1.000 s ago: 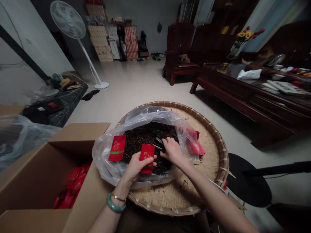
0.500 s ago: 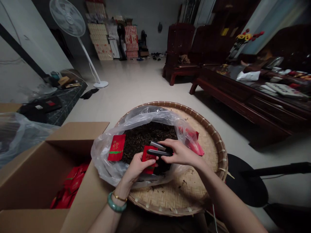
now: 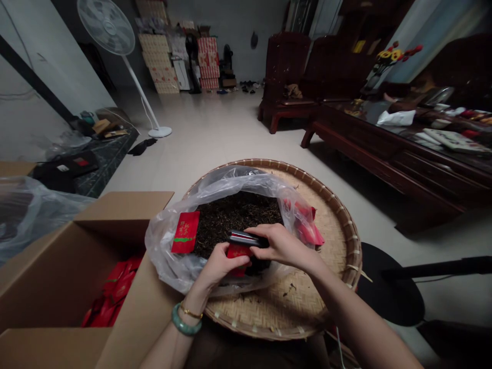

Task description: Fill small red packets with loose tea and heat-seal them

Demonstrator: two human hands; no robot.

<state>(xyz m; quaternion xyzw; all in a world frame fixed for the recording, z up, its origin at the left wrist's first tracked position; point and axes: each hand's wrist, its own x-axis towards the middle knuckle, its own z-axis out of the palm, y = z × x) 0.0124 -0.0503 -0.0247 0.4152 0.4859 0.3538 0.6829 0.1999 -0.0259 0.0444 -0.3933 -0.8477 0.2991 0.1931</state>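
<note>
My left hand [image 3: 225, 262] grips a small red tea packet [image 3: 239, 251] over the loose dark tea leaves, its thumb across the front. A black hand-held bag sealer [image 3: 248, 238] is in my right hand [image 3: 279, 243], its two jaws closed along the packet's top edge. Below both hands lie dark tea leaves [image 3: 238, 210] in an open clear plastic bag [image 3: 165, 261]. Another red packet [image 3: 185, 232] with gold writing and a green band rests on the bag's left side. The bag sits on a round woven bamboo tray [image 3: 269, 318].
At the left stands an open cardboard box [image 3: 42, 271] with several red packets [image 3: 115, 292] inside. More red packets [image 3: 309, 225] lie at the tray's right side. A black round stand base [image 3: 392, 297] is on the floor at right. Farther off are a white fan [image 3: 159, 132] and a wooden table [image 3: 384, 148].
The sealer's jaws, apart before, have closed on the top edge of the red packet. My hands have stayed nearly in place.
</note>
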